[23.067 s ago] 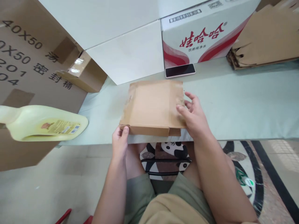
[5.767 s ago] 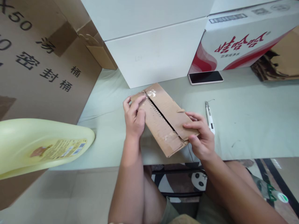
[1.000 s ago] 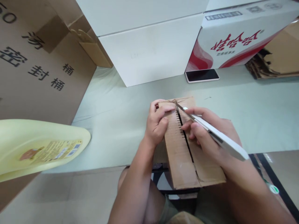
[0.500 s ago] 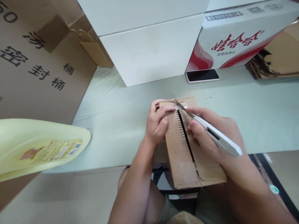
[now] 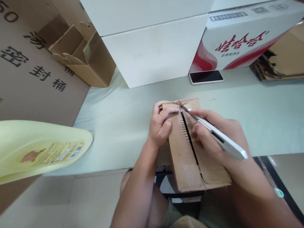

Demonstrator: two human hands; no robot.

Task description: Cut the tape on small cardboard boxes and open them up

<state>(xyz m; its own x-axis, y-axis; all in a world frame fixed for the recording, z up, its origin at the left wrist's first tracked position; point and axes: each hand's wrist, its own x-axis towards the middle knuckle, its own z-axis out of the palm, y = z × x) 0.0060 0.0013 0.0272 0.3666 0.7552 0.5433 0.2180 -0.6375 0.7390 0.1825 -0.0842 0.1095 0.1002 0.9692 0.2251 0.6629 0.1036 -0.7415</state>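
Note:
A brown cardboard box (image 5: pixel 184 158) sits at the table's near edge, partly overhanging my lap. A dark slit with ragged notches runs along its top between the flaps. My left hand (image 5: pixel 160 125) grips the box's far left corner, its index finger lying on top close to the slit's far end. In my right hand (image 5: pixel 213 133) is a white utility knife (image 5: pixel 223 139), its blade out and its tip at the slit's far end by torn tape. The tip's exact depth in the cardboard cannot be made out.
White boxes (image 5: pixel 156 53) stand at the back, with a phone (image 5: pixel 206 77) lying before a red-and-white carton (image 5: pixel 235 47). To the left are a small open cardboard box (image 5: pixel 95 66), a large printed carton (image 5: pixel 19 85) and a yellow bottle (image 5: pixel 47 148). Flattened cardboard (image 5: pixel 287 57) lies at right.
The small open cardboard box at the back left has moved out from behind the white boxes, leftward and nearer. My hands, the knife and the held box have hardly shifted.

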